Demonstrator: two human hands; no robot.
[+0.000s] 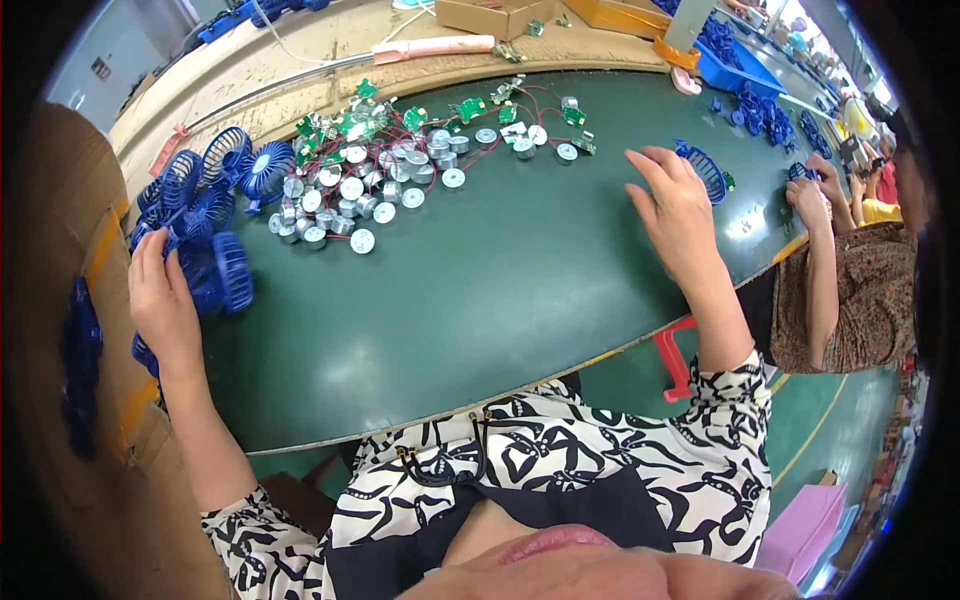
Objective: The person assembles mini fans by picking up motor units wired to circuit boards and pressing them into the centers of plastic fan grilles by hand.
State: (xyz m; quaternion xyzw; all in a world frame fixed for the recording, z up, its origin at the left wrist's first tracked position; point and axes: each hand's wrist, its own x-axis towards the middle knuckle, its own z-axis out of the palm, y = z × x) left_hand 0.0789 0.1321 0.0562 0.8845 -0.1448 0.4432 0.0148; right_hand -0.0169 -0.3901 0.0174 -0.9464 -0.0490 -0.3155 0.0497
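Observation:
At the left edge of the table, my left hand (163, 300) reaches into a heap of blue plastic fan housings (205, 212). Its fingers are bent around a blue part at the near side of the heap. A slightly blurred blue fan housing (233, 272) lies just right of these fingers; its handle is partly hidden. On the right, my right hand (677, 212) is over the table with thumb and forefinger apart, holding nothing. Close beside its fingers, a blue fan housing (706, 172) rests on the table with a small green circuit board (729, 182) at its side.
Small silver motors (385, 180) wired in red to green circuit boards (415, 119) lie piled on the green table (440, 300). Behind them are a cardboard strip and a pink-handled tool (435, 48). A co-worker's hands (812, 198) hold a blue part at right, near a blue bin (745, 75).

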